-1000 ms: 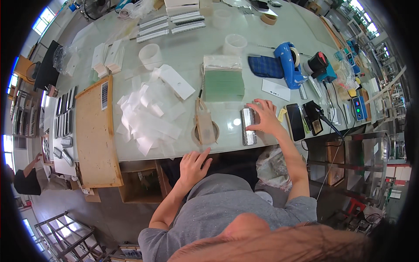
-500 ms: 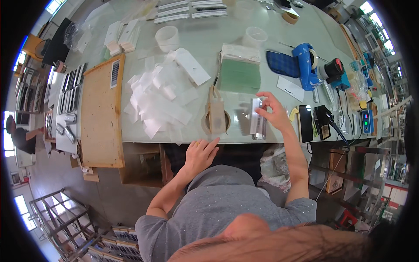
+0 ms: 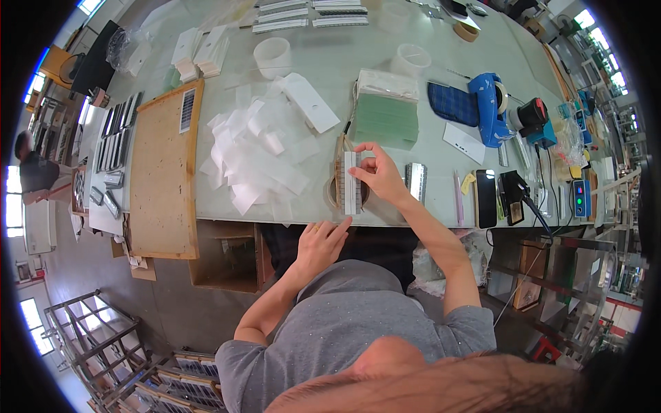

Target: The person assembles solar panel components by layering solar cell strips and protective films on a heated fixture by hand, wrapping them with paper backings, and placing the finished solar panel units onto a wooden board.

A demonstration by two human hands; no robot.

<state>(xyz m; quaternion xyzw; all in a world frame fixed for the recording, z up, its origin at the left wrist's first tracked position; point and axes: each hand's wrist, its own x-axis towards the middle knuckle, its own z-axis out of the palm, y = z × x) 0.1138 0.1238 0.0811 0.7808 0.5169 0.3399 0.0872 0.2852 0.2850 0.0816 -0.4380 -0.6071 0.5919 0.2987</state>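
1. A narrow grey strip [image 3: 349, 182], ribbed like a stack of thin plates, lies lengthwise on the pale green desk [image 3: 330, 76], near its front edge, over a tan tape ring [image 3: 337, 182].
2. The right hand [image 3: 379, 175] pinches the strip's upper right side, fingers curled closed on it.
3. The left hand [image 3: 320, 241] rests flat at the desk's front edge, at 7 o'clock from the strip, fingers spread and holding nothing.
4. A second grey strip [image 3: 416, 181] lies at 3 o'clock, just beyond the right hand.
5. A heap of white paper slips [image 3: 255, 155] sits at 9 o'clock; a wooden board [image 3: 162, 172] lies farther left.
6. A stack of green sheets [image 3: 385, 117] lies at 1 o'clock, with a blue tape dispenser [image 3: 487, 107] farther right.
7. A black phone [image 3: 486, 198] lies far out at 3 o'clock.
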